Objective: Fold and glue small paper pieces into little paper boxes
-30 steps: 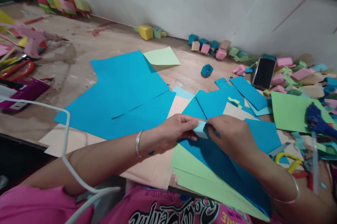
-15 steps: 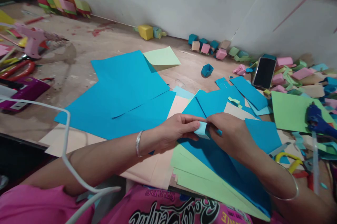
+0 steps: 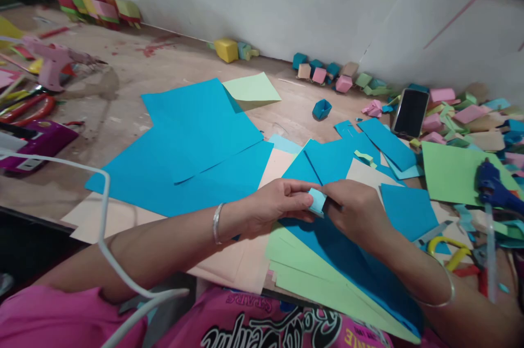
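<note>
A small light-blue folded paper box [image 3: 317, 202] is held between my two hands above the blue sheets. My left hand [image 3: 284, 201] pinches it from the left, thumb on top and fingers beneath. On the other side, my right hand [image 3: 356, 209] has its bent fingers closed at the box's right edge; its fingertips are partly hidden. Below the hands lie a dark-blue paper sheet [image 3: 327, 247] and light-green sheets [image 3: 311, 277]. Left of them spreads a large blue paper sheet [image 3: 196, 130].
Small folded paper boxes [image 3: 319, 75] line the wall, with a phone [image 3: 411, 112] by a pile of paper pieces. A blue glue gun [image 3: 491, 181] and yellow-handled scissors [image 3: 450, 250] lie right. A pink glue gun [image 3: 49, 61], purple stapler [image 3: 39, 143] and white cable [image 3: 104, 211] are left.
The light-blue paper box has shifted slightly right and tilted between my hands. My right hand has turned and lowered a little; the things on the table stay in place.
</note>
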`<state>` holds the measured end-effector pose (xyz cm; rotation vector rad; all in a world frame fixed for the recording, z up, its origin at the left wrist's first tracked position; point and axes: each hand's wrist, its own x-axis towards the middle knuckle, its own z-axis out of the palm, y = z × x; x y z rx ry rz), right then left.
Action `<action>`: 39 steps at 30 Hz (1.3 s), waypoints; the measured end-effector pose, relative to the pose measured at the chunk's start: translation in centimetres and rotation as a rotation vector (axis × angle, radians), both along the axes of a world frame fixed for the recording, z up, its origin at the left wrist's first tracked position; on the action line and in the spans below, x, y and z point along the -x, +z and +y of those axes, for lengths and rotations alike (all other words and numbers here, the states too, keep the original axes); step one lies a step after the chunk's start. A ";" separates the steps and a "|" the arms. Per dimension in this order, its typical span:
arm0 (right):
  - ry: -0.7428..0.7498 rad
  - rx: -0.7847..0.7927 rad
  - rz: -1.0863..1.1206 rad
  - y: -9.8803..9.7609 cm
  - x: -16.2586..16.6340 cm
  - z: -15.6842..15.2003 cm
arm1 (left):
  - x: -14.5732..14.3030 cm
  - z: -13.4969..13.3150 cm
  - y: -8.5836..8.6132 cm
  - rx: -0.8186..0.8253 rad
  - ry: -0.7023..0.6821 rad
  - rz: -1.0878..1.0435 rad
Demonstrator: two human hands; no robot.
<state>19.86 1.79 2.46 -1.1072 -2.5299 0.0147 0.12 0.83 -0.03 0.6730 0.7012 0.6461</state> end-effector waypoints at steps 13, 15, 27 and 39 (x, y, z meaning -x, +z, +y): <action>0.023 -0.181 -0.109 -0.2 0.2 -0.3 | 0.1 0.1 0.2 0.087 0.047 -0.017; 0.006 -0.223 -0.094 -0.4 0.3 -0.4 | 0.1 0.2 0.1 0.094 0.038 -0.028; -0.046 0.062 -0.065 -0.6 0.0 0.2 | 0.1 0.1 0.3 0.080 0.027 0.058; -0.074 0.058 -0.076 -0.9 0.9 -0.1 | 0.2 0.3 -0.2 0.068 0.039 0.011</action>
